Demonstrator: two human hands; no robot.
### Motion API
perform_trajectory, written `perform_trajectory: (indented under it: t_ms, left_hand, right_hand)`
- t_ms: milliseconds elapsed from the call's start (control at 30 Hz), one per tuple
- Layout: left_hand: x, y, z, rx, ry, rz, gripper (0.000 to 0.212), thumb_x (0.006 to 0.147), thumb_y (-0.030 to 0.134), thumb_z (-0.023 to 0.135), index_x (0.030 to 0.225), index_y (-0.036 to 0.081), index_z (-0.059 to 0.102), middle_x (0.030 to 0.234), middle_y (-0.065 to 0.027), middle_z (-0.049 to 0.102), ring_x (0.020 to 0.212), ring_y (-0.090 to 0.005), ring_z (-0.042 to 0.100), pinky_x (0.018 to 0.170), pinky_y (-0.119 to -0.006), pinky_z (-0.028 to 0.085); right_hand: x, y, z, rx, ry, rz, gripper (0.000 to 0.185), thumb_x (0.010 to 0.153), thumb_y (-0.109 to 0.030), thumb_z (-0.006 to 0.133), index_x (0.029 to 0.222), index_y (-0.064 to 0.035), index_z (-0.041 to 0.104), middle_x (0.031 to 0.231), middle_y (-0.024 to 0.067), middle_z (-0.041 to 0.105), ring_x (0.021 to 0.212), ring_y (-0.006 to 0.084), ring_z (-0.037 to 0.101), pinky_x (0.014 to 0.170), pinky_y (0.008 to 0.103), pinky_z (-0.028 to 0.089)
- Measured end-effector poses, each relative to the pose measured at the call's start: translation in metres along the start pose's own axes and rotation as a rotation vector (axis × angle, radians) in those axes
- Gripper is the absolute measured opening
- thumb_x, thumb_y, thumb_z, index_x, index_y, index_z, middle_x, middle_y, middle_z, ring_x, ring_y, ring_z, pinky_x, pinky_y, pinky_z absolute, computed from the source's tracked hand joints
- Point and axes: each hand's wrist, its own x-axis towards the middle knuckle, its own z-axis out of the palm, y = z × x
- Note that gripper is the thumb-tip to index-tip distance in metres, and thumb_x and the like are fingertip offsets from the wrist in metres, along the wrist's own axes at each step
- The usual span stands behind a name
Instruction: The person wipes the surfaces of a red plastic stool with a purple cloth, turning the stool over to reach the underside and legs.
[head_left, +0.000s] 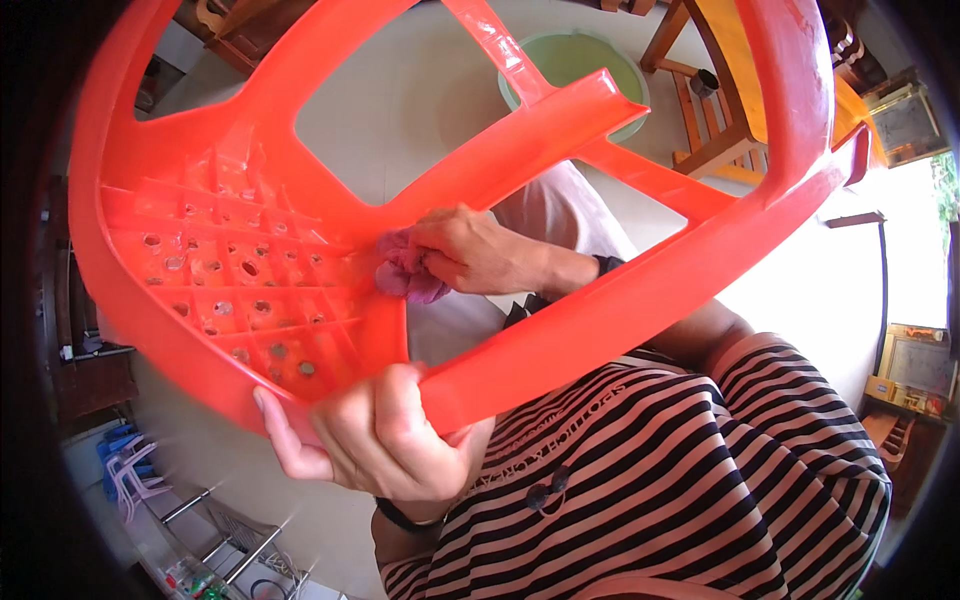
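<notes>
A red plastic stool (525, 367) is tipped on its side before me, its underside showing. The seat's underside has crossing ribs and several round holes; the legs and crossbars extend towards the right. My left hand (382, 442) grips the rim near the base of the lower leg, fingers curled over it. Inside the frame, between the legs, my right hand (476, 251) holds a bunched purple-pink cloth (409, 274). The cloth presses on the inner surface where a leg meets the seat. My light-coloured trouser leg (450, 330) shows behind the stool.
On the floor beyond the stool stands a light green basin (637, 64). Wooden furniture with slats (694, 112) is at the upper right, bearing a dark cup (703, 83). Blue and pale pink plastic items (131, 469) and a metal-tubed rack (240, 551) lie at lower left.
</notes>
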Motion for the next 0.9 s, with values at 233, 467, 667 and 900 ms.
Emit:
perform_trajectory:
  t_ms: [233, 467, 667, 900]
  left_hand:
    - [-0.048, 0.022, 0.045, 0.037, -0.069, 0.036, 0.032, 0.097, 0.038, 0.076, 0.098, 0.008, 0.064, 0.079, -0.0012, 0.052, 0.066, -0.0222, 0.057, 0.119, -0.065, 0.033]
    - [-0.060, 0.001, 0.094, -0.047, -0.482, 0.102, 0.038, 0.090, 0.026, 0.075, 0.118, 0.005, 0.061, 0.099, -0.0057, 0.053, 0.097, -0.0243, 0.059, 0.121, -0.069, 0.022]
    - [-0.073, 0.026, 0.065, -0.084, -0.653, 0.268, 0.033, 0.095, 0.009, 0.059, 0.126, -0.003, 0.063, 0.112, -0.0110, 0.061, 0.112, -0.0284, 0.062, 0.118, -0.074, 0.026]
    - [-0.061, -0.015, 0.033, -0.561, -0.636, 0.257, 0.022, 0.095, 0.003, 0.065, 0.115, -0.001, 0.072, 0.116, -0.0197, 0.074, 0.111, -0.0340, 0.072, 0.103, -0.057, 0.049]
  right_hand:
    - [-0.097, -0.023, -0.054, 0.360, -0.268, 0.295, 0.024, 0.096, -0.003, 0.061, 0.115, 0.0043, 0.074, 0.112, 0.0176, 0.075, 0.107, 0.0240, 0.070, 0.095, 0.0381, 0.056]
    - [-0.145, -0.049, -0.106, 0.218, -0.129, 0.544, 0.024, 0.097, -0.009, 0.059, 0.113, 0.0004, 0.074, 0.094, 0.0132, 0.074, 0.091, 0.0214, 0.070, 0.085, 0.0367, 0.056]
    - [-0.086, -0.072, -0.079, -0.068, 0.298, 0.040, 0.017, 0.102, -0.014, 0.064, 0.107, 0.0016, 0.067, 0.090, 0.0155, 0.066, 0.087, 0.0302, 0.067, 0.089, 0.0413, 0.053]
    - [-0.070, -0.032, -0.044, -0.235, -0.360, 0.179, 0.048, 0.102, -0.050, 0.066, 0.101, -0.0020, 0.068, 0.087, 0.0204, 0.066, 0.095, 0.0421, 0.065, 0.082, 0.0518, 0.050]
